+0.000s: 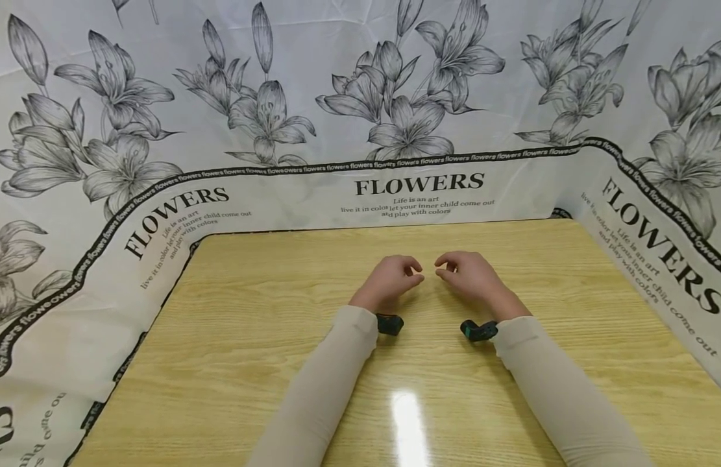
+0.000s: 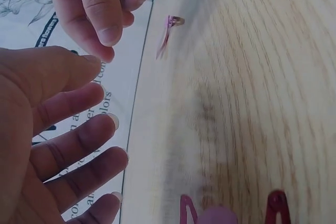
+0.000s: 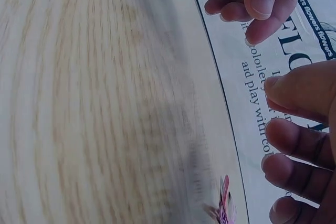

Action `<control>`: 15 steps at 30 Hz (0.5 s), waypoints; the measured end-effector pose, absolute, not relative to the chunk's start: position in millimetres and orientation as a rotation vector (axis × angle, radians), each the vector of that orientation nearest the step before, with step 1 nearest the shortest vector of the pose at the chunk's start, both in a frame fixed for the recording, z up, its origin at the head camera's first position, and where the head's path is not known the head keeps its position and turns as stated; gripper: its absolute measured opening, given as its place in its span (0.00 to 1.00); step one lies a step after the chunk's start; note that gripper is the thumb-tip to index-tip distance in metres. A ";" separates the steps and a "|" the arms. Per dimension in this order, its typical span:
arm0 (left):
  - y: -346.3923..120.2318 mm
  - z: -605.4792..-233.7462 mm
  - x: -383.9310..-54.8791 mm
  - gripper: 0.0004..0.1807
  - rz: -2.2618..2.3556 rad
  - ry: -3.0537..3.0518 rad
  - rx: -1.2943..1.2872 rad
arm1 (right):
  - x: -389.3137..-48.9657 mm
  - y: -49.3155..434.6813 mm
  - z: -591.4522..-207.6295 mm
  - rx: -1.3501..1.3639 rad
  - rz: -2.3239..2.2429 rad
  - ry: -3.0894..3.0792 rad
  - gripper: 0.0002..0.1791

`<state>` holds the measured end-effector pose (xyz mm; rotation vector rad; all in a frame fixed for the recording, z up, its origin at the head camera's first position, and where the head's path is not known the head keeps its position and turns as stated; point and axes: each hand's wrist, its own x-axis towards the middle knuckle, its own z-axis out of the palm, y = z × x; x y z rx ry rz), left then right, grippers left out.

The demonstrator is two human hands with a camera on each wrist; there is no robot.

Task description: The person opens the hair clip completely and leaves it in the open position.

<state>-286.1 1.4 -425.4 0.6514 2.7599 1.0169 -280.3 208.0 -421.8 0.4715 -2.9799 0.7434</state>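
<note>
My left hand (image 1: 392, 282) and right hand (image 1: 472, 277) hover over the wooden table (image 1: 249, 363), fingertips facing each other across a small gap. Both have loosely bent fingers with nothing between them. Beyond the fingertips, the left wrist view shows a thin pink piece with a gold-coloured end (image 2: 169, 32) on the wood. Low in that view, a pink loop-shaped clip (image 2: 186, 208) and a dark red clip (image 2: 278, 208) are cut off by the frame. A pink and purple piece (image 3: 226, 208) appears at the bottom of the right wrist view.
Dark wrist-worn cameras, the left one (image 1: 389, 323) and the right one (image 1: 479, 330), sit below the beige sleeves. White floral cloth (image 1: 302, 201) with printed lettering hangs around the table's back and sides. A bright reflection (image 1: 409, 428) lies on the near tabletop.
</note>
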 end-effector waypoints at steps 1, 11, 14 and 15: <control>3.4 -425.5 -286.8 0.12 1.013 2.756 0.654 | -280.6 210.0 -421.9 0.465 0.738 -2.981 0.14; 19.9 -424.8 -297.3 0.15 0.909 2.756 0.651 | -282.6 227.5 -425.6 0.386 0.728 -2.973 0.14; 23.7 -425.8 -300.5 0.15 0.856 2.762 0.641 | -282.7 232.8 -426.7 0.369 0.743 -2.970 0.13; 25.0 -426.3 -301.6 0.15 0.839 2.766 0.639 | -282.3 234.5 -426.9 0.363 0.753 -2.969 0.13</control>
